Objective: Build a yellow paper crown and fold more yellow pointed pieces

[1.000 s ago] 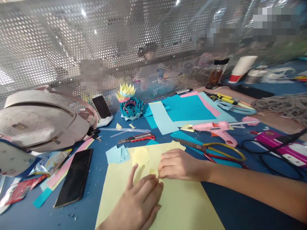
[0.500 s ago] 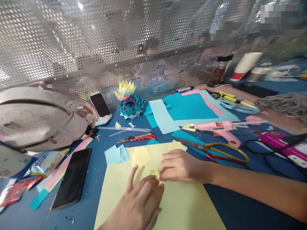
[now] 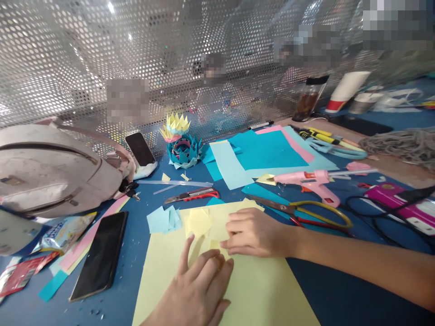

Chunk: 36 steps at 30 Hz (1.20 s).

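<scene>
Paper slip (image 3: 215, 245): seemed light, creasable; edges suited holding.
Left hand (image 3: 199, 280): fingers bent; grip was indeterminate.
Right hand (image 3: 251, 233): fingers curled; likewise.

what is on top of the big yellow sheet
On the sheet lie small yellow papers, with light blue papers over its far left corner. The left grip and right grip cover part; what's beneath them is hidden.

Left hand (image 3: 199, 283) back up, in from bottom edge. Little finger (image 3: 186, 256) straight, splayed from the rest; other fingers (image 3: 211, 269) bent, angled toward right hand (image 3: 253, 232); thumb (image 3: 220, 311) lowest. Right forearm (image 3: 360, 262) bare, in from right edge. Right hand curled, knuckles up, fingertips leftward, near left's. Either grip: can't tell.
</scene>
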Tool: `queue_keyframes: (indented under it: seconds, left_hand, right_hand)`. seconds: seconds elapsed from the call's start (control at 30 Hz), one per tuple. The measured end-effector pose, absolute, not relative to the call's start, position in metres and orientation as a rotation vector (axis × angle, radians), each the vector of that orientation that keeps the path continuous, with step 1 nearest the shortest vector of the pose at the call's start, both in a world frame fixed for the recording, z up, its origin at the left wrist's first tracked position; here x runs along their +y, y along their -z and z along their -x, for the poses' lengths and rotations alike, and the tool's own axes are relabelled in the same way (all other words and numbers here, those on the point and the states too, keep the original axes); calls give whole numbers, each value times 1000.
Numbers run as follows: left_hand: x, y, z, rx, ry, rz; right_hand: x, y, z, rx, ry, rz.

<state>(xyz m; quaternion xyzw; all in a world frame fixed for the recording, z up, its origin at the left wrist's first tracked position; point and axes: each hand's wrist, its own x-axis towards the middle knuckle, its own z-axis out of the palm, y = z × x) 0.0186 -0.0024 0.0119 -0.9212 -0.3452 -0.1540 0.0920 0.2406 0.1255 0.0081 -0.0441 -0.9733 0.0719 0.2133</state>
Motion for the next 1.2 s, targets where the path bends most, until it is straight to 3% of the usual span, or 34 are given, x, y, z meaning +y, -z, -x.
queue_keyframes:
  seconds: [0.17, 0.27, 0.5, 1.0, 1.2]
  left_hand:
    - [-4, -9, -16, -1137, 647, 2808]
    - [0, -10, -11, -1457, 849, 2782]
    - [20, -14, -21, -1945, 937, 2582]
    - [23, -13, -27, -2031, 1059, 2583]
    - [24, -18, -26, -1912, 1083, 2709]
  right_hand:
    - [118, -6, -237, -2692, -148, 159]
    - [115, -4, -235, -2670, -74, 148]
    - [108, 0, -235, -2639, 29, 202]
    - [115, -2, -241, -2670, -208, 115]
    - [117, -3, -239, -2589, -534, 194]
